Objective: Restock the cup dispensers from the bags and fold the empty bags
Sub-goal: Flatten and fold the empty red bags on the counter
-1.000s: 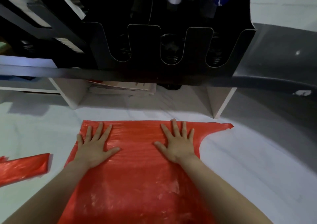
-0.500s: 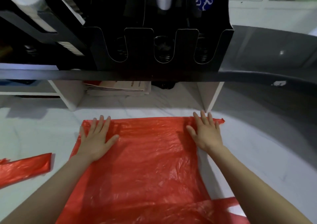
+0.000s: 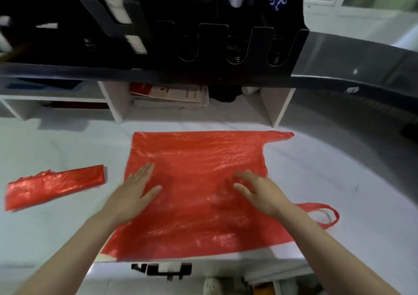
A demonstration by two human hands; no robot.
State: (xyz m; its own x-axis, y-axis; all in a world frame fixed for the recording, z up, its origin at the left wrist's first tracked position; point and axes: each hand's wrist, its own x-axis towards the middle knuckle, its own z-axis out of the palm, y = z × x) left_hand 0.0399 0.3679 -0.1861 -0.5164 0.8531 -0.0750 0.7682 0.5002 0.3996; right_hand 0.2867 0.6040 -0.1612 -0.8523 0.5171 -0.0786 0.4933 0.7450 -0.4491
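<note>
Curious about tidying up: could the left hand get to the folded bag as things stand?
Probably yes: the left hand holds nothing, and only bare counter lies between it and the folded bag.

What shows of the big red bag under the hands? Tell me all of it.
The big red bag is thin, glossy, crinkled plastic, spread flat on the white counter. One handle strap points right from its far corner; a second strap loops out at the near right. The left hand and right hand lie on its middle, fingers straight.
</note>
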